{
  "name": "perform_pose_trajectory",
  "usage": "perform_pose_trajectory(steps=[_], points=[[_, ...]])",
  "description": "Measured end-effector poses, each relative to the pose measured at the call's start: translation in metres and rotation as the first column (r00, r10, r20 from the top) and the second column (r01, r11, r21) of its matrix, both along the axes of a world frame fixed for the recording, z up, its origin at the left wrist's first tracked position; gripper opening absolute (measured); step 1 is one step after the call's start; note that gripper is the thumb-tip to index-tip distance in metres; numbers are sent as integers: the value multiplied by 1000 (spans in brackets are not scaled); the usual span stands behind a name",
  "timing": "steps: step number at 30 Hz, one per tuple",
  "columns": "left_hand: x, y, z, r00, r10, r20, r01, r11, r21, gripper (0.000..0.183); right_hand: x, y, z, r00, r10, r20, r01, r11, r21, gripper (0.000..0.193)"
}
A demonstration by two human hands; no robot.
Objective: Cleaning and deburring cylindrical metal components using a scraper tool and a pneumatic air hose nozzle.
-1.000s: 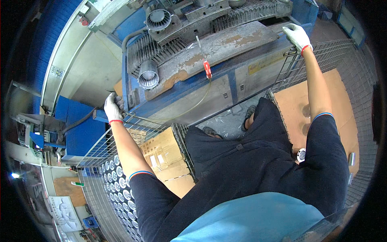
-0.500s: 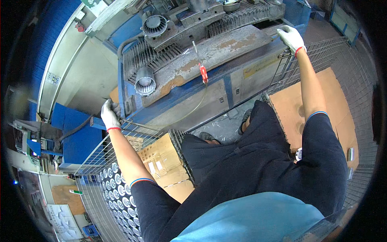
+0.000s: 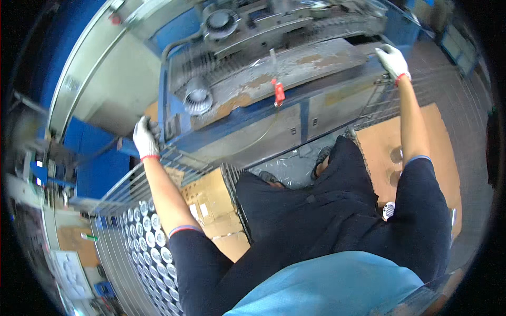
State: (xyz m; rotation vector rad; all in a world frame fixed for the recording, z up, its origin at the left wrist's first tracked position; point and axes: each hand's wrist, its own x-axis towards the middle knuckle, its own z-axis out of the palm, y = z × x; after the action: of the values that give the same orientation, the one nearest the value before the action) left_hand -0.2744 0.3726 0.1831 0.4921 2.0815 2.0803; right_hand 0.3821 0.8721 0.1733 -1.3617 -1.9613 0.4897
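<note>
Blue machine (image 3: 274, 129) bears blurred yellow label (image 3: 342, 95); left hand (image 3: 145, 138), right hand (image 3: 393, 62) curl fingers, hold unclear.

On the blue machine bench (image 3: 304, 113), a worn, patchy metal plate (image 3: 308, 71) has a finned grey cylinder (image 3: 198, 100) at its left end and a red-handled tool (image 3: 279, 94) over its front edge. To the right, a cardboard sheet (image 3: 374, 174) bears a slotted disc (image 3: 388, 211) (a pale one). Shavings, perhaps, litter the blurred grey floor (image 3: 301, 168).

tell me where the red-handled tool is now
In the head view, the red-handled tool is at upper centre, over the front edge of the worn plate, right of the finned metal cylinder.
</note>
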Motion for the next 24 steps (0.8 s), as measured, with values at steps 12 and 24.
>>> perform_pose_trajectory(steps=[12, 24], points=[[14, 15, 9, 998, 2, -57, -4, 999, -36, 31, 20, 29, -21, 971, 9, -237, -38, 992, -119, 31], [17, 14, 12, 999, -29, -26, 30, 998, 54, 27, 12, 4, 1, 996, 12, -88, -20, 995, -98, 35]])
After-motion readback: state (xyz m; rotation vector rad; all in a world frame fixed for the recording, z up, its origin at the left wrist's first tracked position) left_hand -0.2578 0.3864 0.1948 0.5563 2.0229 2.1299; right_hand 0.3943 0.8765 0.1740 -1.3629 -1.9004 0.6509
